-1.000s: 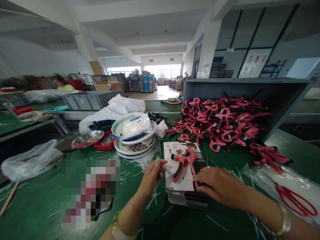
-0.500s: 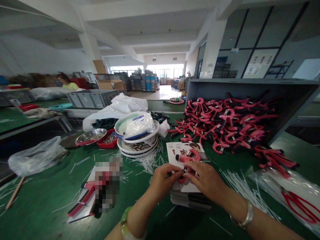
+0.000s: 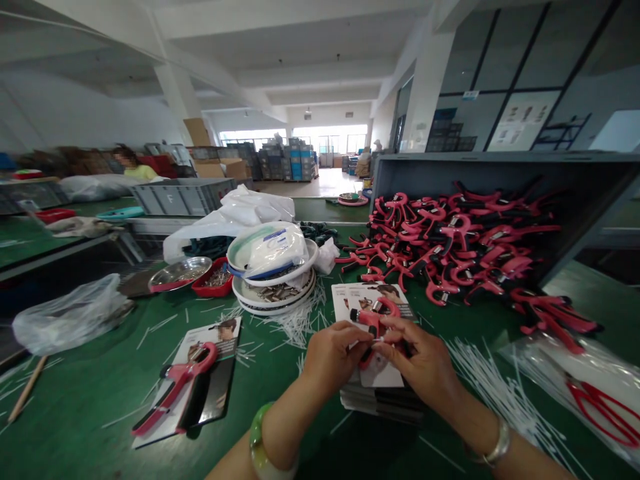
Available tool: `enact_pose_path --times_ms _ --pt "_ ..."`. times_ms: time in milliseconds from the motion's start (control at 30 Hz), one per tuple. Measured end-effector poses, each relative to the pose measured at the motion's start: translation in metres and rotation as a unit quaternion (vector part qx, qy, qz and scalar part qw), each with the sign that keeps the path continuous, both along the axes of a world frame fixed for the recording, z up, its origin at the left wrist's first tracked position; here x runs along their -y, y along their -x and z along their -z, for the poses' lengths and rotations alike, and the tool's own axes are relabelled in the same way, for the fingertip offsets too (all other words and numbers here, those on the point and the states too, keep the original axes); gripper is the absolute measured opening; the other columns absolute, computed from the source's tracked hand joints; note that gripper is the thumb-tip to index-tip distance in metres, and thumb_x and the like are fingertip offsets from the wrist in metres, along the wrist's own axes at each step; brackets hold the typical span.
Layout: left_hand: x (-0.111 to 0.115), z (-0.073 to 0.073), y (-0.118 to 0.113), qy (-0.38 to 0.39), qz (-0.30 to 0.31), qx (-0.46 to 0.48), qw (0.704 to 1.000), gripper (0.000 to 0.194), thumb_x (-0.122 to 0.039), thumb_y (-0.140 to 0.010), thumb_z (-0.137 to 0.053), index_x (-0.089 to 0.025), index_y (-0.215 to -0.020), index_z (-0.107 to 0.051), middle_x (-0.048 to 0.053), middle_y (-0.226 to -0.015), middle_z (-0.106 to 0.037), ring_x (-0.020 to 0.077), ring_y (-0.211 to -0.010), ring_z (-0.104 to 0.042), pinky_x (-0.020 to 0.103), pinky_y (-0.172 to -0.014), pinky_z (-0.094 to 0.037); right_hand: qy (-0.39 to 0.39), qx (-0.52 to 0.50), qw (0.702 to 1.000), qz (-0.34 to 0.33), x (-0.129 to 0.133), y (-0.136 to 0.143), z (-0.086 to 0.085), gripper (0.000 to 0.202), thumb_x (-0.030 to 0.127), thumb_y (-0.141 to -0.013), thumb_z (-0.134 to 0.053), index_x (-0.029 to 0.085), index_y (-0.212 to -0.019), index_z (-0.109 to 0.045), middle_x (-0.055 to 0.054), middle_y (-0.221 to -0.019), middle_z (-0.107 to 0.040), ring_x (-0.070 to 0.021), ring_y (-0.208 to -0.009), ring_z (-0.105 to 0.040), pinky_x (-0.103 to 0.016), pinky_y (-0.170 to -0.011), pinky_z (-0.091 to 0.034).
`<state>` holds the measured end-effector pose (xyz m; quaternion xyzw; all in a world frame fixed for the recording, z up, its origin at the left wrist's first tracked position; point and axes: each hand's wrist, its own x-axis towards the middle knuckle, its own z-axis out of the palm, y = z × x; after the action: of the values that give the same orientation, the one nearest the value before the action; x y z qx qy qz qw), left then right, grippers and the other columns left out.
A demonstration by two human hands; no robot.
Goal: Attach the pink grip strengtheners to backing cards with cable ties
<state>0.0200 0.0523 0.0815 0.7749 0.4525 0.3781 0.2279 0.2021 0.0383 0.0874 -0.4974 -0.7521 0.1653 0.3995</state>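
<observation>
My left hand (image 3: 334, 353) and my right hand (image 3: 425, 353) meet over pink-and-black pet nail clippers (image 3: 387, 308) lying on a printed backing card (image 3: 383, 375). Fingers of both hands are closed in a pinch around a thin white cable tie (image 3: 378, 339) at the clippers; they partly cover the tie and the handles. Beneath is a stack of cards (image 3: 380, 403). To the left, another pair of pink clippers (image 3: 175, 387) rests on its own card (image 3: 227, 373). Loose white cable ties (image 3: 500, 387) lie right of my right hand.
A grey crate (image 3: 500, 160) on its side spills many pink clippers (image 3: 450, 247). Stacked white bowls (image 3: 275, 293), a red tray (image 3: 214, 280) and a metal dish (image 3: 180, 272) stand behind left. Red-handled scissors (image 3: 600, 413) lie right. A person (image 3: 135, 163) is far left.
My hands have shifted slightly and turned around the clippers, and a white bit of tie now shows between the fingertips. The clippers and card on the left have not moved.
</observation>
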Motion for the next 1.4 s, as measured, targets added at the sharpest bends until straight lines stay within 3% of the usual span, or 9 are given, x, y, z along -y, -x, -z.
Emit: enact_pose_path --times_ms 333,467,633,800,900,1100,1233,1400 --pt "-0.002 0.002 -0.002 0.000 0.009 0.016 1.000 0.017 -0.018 -0.079 -0.062 -0.026 -0.089 -0.074 0.002 -0.085 -0.071 0.0126 -0.069 -0.063 0.021 -0.063 -0.048 0.044 -0.013 0.999 -0.014 -0.003 0.000 -0.004 0.032 0.036 -0.078 -0.063 0.023 -0.107 -0.061 -0.001 -0.071 -0.068 -0.0153 -0.057 -0.059 -0.027 -0.055 -0.046" --pt "-0.007 0.006 -0.001 -0.008 0.049 0.057 0.997 0.017 -0.018 -0.079 -0.062 -0.025 -0.089 -0.074 0.003 -0.084 -0.071 0.0132 -0.073 -0.064 0.022 -0.067 -0.049 0.130 -0.038 0.988 -0.074 -0.009 -0.003 -0.015 0.042 0.036 -0.076 -0.065 0.021 -0.114 -0.059 0.000 -0.067 -0.066 -0.0134 -0.051 -0.055 -0.024 -0.047 -0.041" --pt "-0.011 0.009 -0.003 -0.001 0.100 0.113 0.989 0.014 -0.029 -0.080 -0.064 -0.022 -0.085 -0.075 0.005 -0.080 -0.070 0.0143 -0.072 -0.064 0.023 -0.067 -0.049 0.236 -0.059 0.960 -0.135 -0.016 -0.010 -0.026 0.052 0.035 -0.072 -0.068 0.017 -0.119 -0.056 0.002 -0.065 -0.063 -0.0118 -0.051 -0.054 -0.021 -0.046 -0.039" --pt "-0.015 0.007 -0.009 0.107 0.140 0.189 0.966 0.018 -0.033 -0.074 -0.069 -0.018 -0.081 -0.074 0.005 -0.076 -0.070 0.0143 -0.068 -0.062 0.023 -0.064 -0.048 0.258 -0.002 0.948 -0.188 -0.023 -0.010 -0.034 0.061 0.031 -0.067 -0.073 0.017 -0.124 -0.054 0.003 -0.064 -0.062 -0.0135 -0.058 -0.058 -0.021 -0.051 -0.040" --pt "-0.018 0.007 -0.010 0.161 0.159 0.219 0.949 0.019 -0.034 -0.073 -0.069 -0.017 -0.082 -0.073 0.003 -0.076 -0.071 0.0135 -0.066 -0.062 0.023 -0.063 -0.048 0.243 0.017 0.953 -0.181 -0.026 -0.007 -0.037 0.064 0.030 -0.066 -0.073 0.015 -0.125 -0.053 0.004 -0.061 -0.061 -0.0145 -0.058 -0.058 -0.023 -0.052 -0.041" --pt "-0.017 0.009 -0.001 0.240 0.162 0.260 0.921 0.031 -0.040 -0.071 -0.070 -0.015 -0.089 -0.071 0.005 -0.078 -0.070 0.0137 -0.066 -0.061 0.024 -0.064 -0.048 0.200 -0.044 0.970 -0.130 -0.024 -0.010 -0.024 0.032 0.035 -0.069 -0.070 0.016 -0.091 -0.057 0.002 -0.061 -0.062 -0.0129 -0.055 -0.056 -0.023 -0.053 -0.040" --pt "-0.017 0.007 0.003 0.218 0.130 0.208 0.945 0.027 -0.038 -0.071 -0.069 -0.013 -0.081 -0.071 0.006 -0.078 -0.067 0.0132 -0.068 -0.059 0.022 -0.063 -0.046 0.179 -0.043 0.976 -0.115 -0.023 -0.012 -0.016 0.021 0.034 -0.069 -0.070 0.017 -0.073 -0.057 0.002 -0.061 -0.059 -0.0107 -0.053 -0.049 -0.021 -0.049 -0.034" --pt "-0.018 0.003 -0.002 0.203 0.127 0.164 0.957 0.017 -0.030 -0.074 -0.066 -0.013 -0.076 -0.069 0.001 -0.069 -0.065 0.0101 -0.061 -0.054 0.019 -0.057 -0.040 0.178 -0.015 0.979 -0.101 -0.024 -0.014 -0.016 0.022 0.037 -0.068 -0.071 0.016 -0.066 -0.062 0.001 -0.060 -0.058 -0.0111 -0.054 -0.048 -0.022 -0.050 -0.033"
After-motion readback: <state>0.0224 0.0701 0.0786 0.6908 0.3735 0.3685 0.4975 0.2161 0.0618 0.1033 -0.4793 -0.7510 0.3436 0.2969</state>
